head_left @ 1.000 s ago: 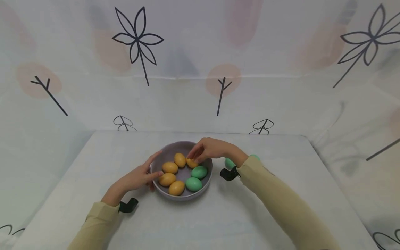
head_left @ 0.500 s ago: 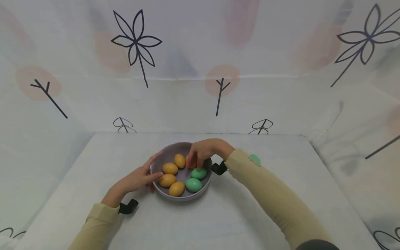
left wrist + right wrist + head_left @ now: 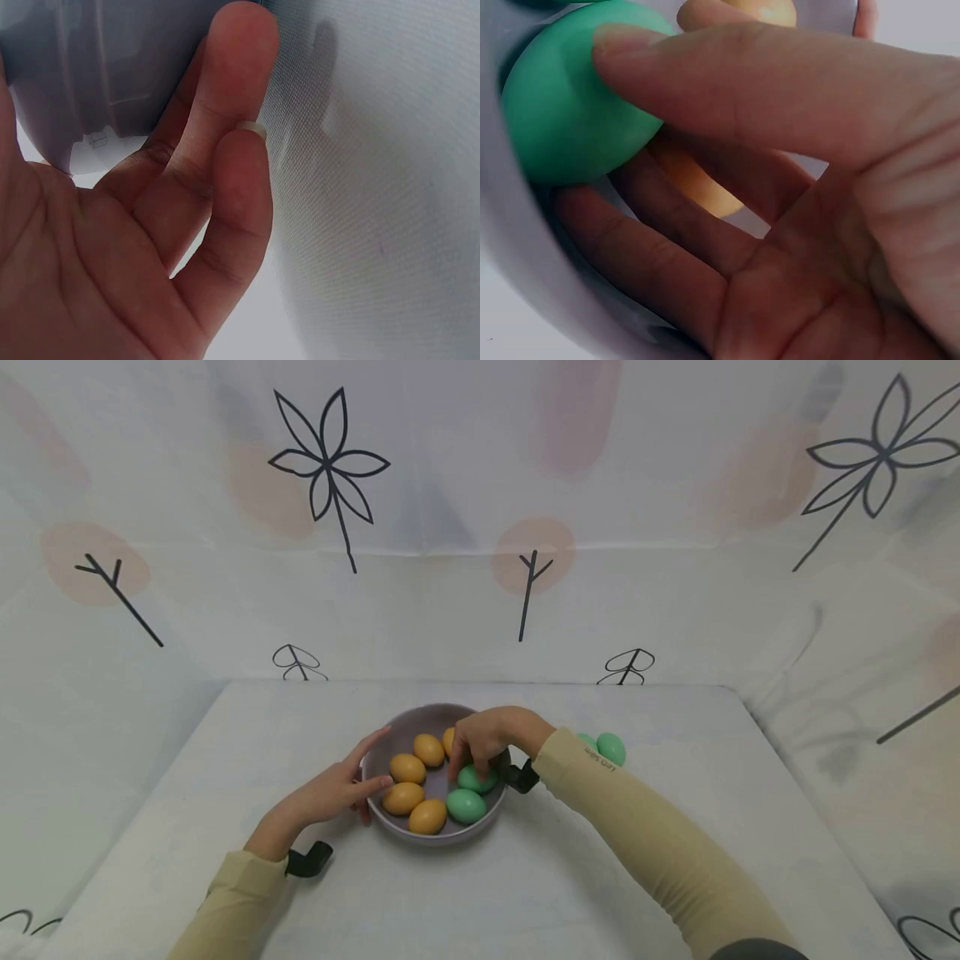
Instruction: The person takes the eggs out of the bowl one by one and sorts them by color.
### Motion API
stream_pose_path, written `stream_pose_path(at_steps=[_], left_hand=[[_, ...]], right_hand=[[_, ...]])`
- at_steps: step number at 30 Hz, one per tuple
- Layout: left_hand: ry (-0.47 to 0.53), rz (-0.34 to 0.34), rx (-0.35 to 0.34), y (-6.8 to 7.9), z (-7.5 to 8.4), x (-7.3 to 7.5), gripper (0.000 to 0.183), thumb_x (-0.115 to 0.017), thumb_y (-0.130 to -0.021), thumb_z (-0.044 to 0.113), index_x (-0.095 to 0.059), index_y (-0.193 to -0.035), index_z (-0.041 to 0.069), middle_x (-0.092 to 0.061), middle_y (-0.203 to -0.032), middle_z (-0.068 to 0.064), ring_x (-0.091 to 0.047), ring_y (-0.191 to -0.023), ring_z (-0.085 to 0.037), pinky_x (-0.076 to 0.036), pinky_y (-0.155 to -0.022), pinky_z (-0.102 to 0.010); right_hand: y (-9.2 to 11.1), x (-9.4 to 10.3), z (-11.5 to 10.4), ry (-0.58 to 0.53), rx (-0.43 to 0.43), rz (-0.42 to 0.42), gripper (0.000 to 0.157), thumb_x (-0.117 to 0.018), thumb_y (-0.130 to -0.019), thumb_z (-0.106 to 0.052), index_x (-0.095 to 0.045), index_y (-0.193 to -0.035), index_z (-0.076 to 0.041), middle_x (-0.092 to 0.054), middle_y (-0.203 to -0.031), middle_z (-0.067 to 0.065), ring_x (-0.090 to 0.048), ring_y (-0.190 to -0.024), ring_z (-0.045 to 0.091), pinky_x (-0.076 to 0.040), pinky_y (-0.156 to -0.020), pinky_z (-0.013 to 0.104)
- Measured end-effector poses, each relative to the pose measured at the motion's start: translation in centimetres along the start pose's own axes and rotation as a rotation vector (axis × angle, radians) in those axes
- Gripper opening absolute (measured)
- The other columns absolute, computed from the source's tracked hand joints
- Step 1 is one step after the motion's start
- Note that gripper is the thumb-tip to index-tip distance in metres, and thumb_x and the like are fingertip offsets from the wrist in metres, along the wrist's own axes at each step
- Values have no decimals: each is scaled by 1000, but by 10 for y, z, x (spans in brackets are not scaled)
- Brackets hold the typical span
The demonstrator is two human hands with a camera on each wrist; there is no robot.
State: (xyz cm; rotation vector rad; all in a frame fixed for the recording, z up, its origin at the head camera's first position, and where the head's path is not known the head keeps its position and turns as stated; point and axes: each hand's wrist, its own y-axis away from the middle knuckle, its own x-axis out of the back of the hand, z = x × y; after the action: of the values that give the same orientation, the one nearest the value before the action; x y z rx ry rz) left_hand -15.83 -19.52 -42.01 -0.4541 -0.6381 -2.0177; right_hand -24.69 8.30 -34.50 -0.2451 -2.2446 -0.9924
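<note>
A round grey-purple bowl (image 3: pixel 445 717) holds several orange-yellow eggs (image 3: pixel 407 769) on its left and far side. Two green eggs (image 3: pixel 467 807) lie on its right side. My left hand (image 3: pixel 326 789) holds the bowl's left side, thumb over the rim and other fingers outside; in the left wrist view they lie along the bowl's outer wall (image 3: pixel 82 60). Reaching into the bowl from the right, my right hand (image 3: pixel 487 735) grips the farther green egg (image 3: pixel 547 105). Its thumb lies on top of that egg, with fingers curled beneath.
Outside the bowl to the right, two more green eggs (image 3: pixel 611 748) lie on the white-covered table (image 3: pixel 450 910), one partly behind the right sleeve. A patterned cloth (image 3: pixel 442 593) rises behind the table's far edge.
My right hand has shifted from an orange-yellow egg at the bowl's far right toward me, onto the farther green egg. The left hand stays on the bowl's rim.
</note>
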Motion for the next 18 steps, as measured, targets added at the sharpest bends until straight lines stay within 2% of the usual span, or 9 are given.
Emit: stream_pose_path(at_steps=[9, 14, 18], left_hand=[[3, -2, -7, 1, 1, -1, 78, -57, -101, 43, -5, -159, 34, -66, -79, -8, -65, -68, -26, -45, -76, -41], [18, 1, -17, 1, 2, 0, 79, -57, -101, 42, -6, -160, 33, -65, -81, -9, -64, -69, -26, -46, -73, -41], [29, 4, -24, 3, 3, 0, 79, -58, -101, 39, -6, -160, 32, -65, -81, -9, -64, -69, -26, -47, -73, -42]], right_hand=[[2, -4, -1, 46, -11, 54, 40, -82, -78, 1, -79, -106, -28, -59, -111, -12, -52, -103, 7, -44, -93, 28], [4, -4, 3, 38, 42, 74, 42, -81, -78, 0, -79, -105, -31, -62, -110, -14, -51, -100, 8, -44, -90, 27], [5, -4, 9, -10, 105, 85, 44, -80, -76, 1, -78, -108, -30, -62, -110, -13, -51, -101, 10, -44, -90, 27]])
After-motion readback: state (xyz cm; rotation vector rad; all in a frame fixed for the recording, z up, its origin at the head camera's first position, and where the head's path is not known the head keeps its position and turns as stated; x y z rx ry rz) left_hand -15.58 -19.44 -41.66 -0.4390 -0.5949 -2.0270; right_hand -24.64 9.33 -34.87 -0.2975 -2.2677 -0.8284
